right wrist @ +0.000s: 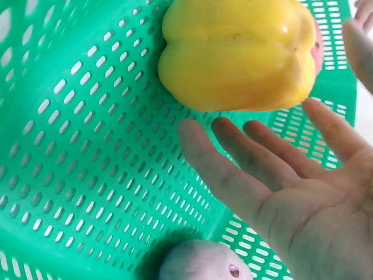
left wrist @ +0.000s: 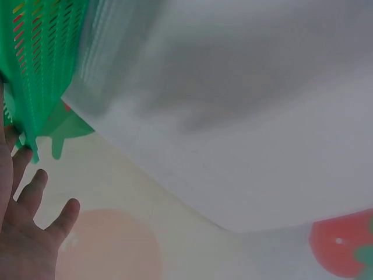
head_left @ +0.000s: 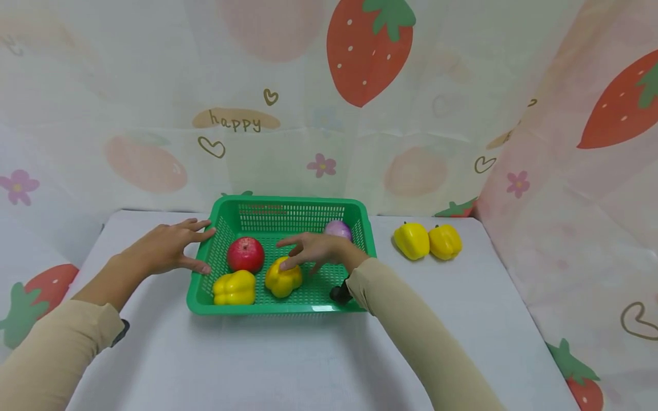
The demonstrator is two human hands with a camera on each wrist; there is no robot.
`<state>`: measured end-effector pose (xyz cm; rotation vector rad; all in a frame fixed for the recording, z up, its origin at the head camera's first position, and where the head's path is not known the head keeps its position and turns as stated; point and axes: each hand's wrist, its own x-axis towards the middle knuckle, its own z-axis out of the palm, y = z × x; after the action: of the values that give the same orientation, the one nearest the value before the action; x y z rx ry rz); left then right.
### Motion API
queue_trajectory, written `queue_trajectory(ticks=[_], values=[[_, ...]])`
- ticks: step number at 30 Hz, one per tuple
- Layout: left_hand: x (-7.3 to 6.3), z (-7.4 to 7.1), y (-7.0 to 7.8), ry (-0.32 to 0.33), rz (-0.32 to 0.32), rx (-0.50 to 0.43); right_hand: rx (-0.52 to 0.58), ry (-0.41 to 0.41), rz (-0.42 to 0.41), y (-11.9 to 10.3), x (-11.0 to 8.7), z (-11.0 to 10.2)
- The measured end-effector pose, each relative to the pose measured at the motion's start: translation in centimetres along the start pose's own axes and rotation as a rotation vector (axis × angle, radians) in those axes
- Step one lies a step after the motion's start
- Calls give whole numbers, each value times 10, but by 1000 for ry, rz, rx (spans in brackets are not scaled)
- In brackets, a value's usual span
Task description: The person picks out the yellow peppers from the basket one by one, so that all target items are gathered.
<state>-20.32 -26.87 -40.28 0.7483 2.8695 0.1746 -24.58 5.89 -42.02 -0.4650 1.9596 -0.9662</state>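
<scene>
My left hand (head_left: 177, 248) is at the left rim of a green plastic basket (head_left: 288, 309), fingers spread, fingertips right at the edge. In the left wrist view, those fingers (left wrist: 36, 189) stand beside the basket's perforated wall. Over the inside of the basket reaches my right hand (head_left: 316, 249), its thumb by a yellow bell pepper (head_left: 283, 279). The right wrist view has that hand's fingers (right wrist: 256, 169) extended, close to the pepper (right wrist: 239, 55). A second yellow bell pepper (head_left: 234, 287) lies in the front left corner, below a red round fruit (head_left: 245, 254).
A purple round item (head_left: 337, 229) sits at the back right inside the basket, partly behind my right arm. Two more yellow bell peppers (head_left: 412, 240) lie on the white table (head_left: 437, 319) right of the basket. A printed cloth wall (head_left: 298, 154) rises behind the table.
</scene>
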Motion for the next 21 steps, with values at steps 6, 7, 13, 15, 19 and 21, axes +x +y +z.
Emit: queue_trajectory(ticks=[6, 7, 13, 15, 19, 21], values=[[-1, 0, 0, 1, -3, -6, -24, -46, 53, -1, 8, 2], [-1, 0, 1, 0, -3, -9, -26, -52, 65, -1, 9, 3], [-1, 0, 0, 3, 0, -11, -45, -72, 114, -3, 12, 4], [-1, 0, 0, 5, 1, -13, -46, -81, 121, -3, 14, 3], [-1, 1, 1, 6, 0, -19, -55, -97, 135, -4, 16, 4], [-1, 0, 1, 7, -2, -22, -55, -101, 143, -5, 16, 5]])
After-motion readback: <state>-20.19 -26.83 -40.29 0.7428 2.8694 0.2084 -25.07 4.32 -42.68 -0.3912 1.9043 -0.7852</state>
